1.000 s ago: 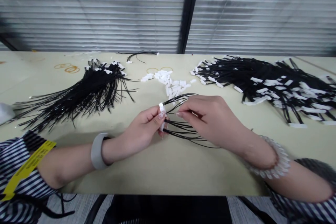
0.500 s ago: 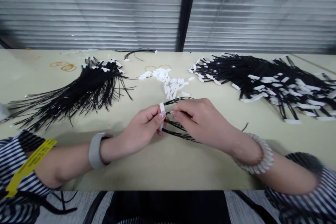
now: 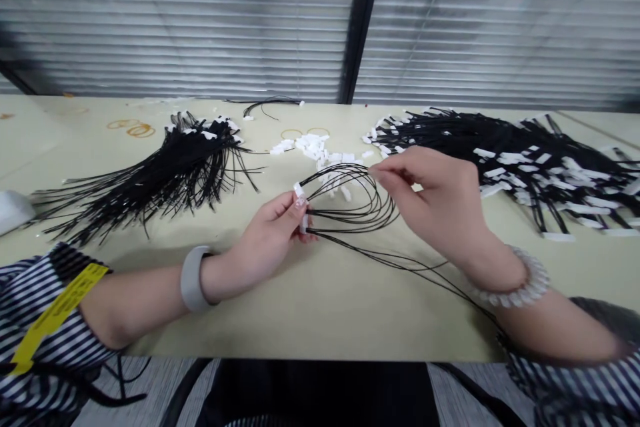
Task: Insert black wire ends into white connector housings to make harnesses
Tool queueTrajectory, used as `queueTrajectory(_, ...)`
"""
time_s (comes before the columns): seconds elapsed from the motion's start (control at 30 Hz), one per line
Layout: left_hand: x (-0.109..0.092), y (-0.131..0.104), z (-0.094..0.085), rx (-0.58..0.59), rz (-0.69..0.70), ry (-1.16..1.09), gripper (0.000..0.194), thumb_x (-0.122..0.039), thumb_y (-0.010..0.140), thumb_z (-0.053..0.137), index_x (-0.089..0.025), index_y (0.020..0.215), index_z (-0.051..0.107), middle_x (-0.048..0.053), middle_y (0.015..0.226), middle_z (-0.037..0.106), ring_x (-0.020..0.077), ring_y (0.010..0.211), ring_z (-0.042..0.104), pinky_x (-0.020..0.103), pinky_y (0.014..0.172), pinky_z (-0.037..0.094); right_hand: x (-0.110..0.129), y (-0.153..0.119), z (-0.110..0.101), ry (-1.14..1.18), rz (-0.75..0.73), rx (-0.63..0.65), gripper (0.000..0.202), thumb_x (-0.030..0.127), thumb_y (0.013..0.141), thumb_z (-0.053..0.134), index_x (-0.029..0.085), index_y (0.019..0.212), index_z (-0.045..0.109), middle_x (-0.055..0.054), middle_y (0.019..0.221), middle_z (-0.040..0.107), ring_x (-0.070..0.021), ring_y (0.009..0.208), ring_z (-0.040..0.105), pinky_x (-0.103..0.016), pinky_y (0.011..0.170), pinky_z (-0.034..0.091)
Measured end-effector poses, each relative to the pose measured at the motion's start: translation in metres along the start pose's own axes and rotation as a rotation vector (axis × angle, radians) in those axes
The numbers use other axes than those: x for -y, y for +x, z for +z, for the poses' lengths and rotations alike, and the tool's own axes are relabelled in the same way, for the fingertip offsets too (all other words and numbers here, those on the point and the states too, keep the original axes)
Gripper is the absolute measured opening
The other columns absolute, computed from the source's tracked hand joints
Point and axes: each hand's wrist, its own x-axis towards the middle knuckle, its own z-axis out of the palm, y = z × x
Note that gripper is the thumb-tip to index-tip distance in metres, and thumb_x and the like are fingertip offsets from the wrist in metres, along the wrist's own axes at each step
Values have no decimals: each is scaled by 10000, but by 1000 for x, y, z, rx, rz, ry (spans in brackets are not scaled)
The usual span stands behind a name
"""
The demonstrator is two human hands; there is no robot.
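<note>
My left hand (image 3: 273,233) pinches a narrow white connector (image 3: 299,189) between thumb and fingers, above the middle of the table. Thin black wires (image 3: 350,217) run out of the connector to the right; several curl back in loops, while others trail toward my right forearm. My right hand (image 3: 433,197) is closed, with thumb and forefinger pinched at the upper right of the loops, touching the black wires there. How many wires sit between those fingertips is too small to tell. Behind the loops lies a heap of loose white connectors (image 3: 311,145), partly hidden by the wires.
A thick bundle of black wires (image 3: 165,167) lies on the left of the table (image 3: 320,313). At the right is a large pile of wires with white connectors (image 3: 500,147). Yellow rubber bands (image 3: 137,128) lie at the back left. Window blinds (image 3: 175,20) stand behind the table.
My right hand has moved away from the connector, up and to the right, and the wire loops now show in full. My left hand still holds the connector, slightly further left.
</note>
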Motion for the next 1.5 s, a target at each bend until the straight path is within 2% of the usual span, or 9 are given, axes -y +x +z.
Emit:
queueTrajectory(0.13, 0, 0, 2, -70, 7, -114, 151, -247, 842, 487, -154, 729, 522, -30, 661, 487, 63, 568, 446, 221, 608, 476, -15, 1, -8, 17, 242, 50, 145, 282, 810, 518, 181, 732, 586, 10, 607, 549, -90, 519, 453, -227, 490, 358)
queueTrajectory(0.23, -1, 1, 3, -96, 15, -113, 143, -241, 842, 484, -154, 737, 525, -26, 657, 494, 71, 574, 456, 232, 610, 476, -21, 2, -15, 11, 285, 409, 289, 364, 812, 490, 172, 603, 540, 38, 485, 422, -73, 450, 345, -217, 424, 286)
queueTrajectory(0.37, -1, 1, 3, -103, 25, -88, 149, -244, 844, 479, -157, 730, 517, -24, 660, 497, 78, 588, 467, 236, 614, 465, -15, 0, -18, 82, 178, 788, 230, 317, 804, 490, 182, 652, 596, 38, 542, 513, -70, 480, 410, -203, 451, 322)
queueTrajectory(0.63, -2, 1, 4, -118, 4, -117, 161, -253, 844, 479, -162, 713, 501, -23, 664, 489, 87, 630, 467, 238, 637, 467, 9, -5, -10, 61, 53, 696, 107, 264, 772, 533, 207, 727, 613, 54, 581, 553, -55, 524, 450, -181, 494, 324)
queueTrajectory(0.83, -1, 2, 4, -107, 8, -133, 144, -240, 835, 496, -159, 716, 509, -26, 684, 486, 87, 661, 467, 253, 673, 481, 11, -8, -1, 11, -9, 719, 208, 202, 826, 449, 172, 648, 552, 36, 604, 538, -66, 576, 442, -211, 567, 316)
queueTrajectory(1.07, -4, 1, 6, -122, -13, -133, 138, -240, 824, 507, -160, 711, 502, -28, 679, 485, 89, 656, 474, 268, 676, 478, 13, -6, -6, -41, 52, 748, 243, 218, 866, 383, 173, 641, 460, 40, 564, 492, -71, 517, 417, -218, 504, 279)
queueTrajectory(1.23, -2, 2, 5, -135, -1, -136, 159, -255, 841, 481, -159, 714, 486, -32, 650, 475, 80, 601, 448, 258, 642, 462, 1, -4, -13, -351, -169, 679, 92, 103, 772, 440, 185, 733, 457, 18, 611, 478, -107, 533, 413, -241, 499, 255)
queueTrajectory(1.4, -2, 6, 4, -120, -19, -205, 189, -251, 850, 467, -162, 686, 437, -34, 641, 468, 73, 580, 450, 253, 640, 439, -27, -2, -11, -518, -429, 607, 252, -28, 670, 381, 177, 714, 519, -41, 784, 544, -154, 644, 471, -264, 532, 296)
queueTrajectory(1.5, -3, 6, 4, -134, -18, -211, 192, -237, 849, 463, -161, 676, 433, -33, 640, 461, 71, 575, 442, 252, 636, 434, -34, -2, -10, -436, -372, 639, 255, 13, 732, 379, 166, 753, 583, -65, 877, 564, -165, 706, 507, -287, 593, 364)
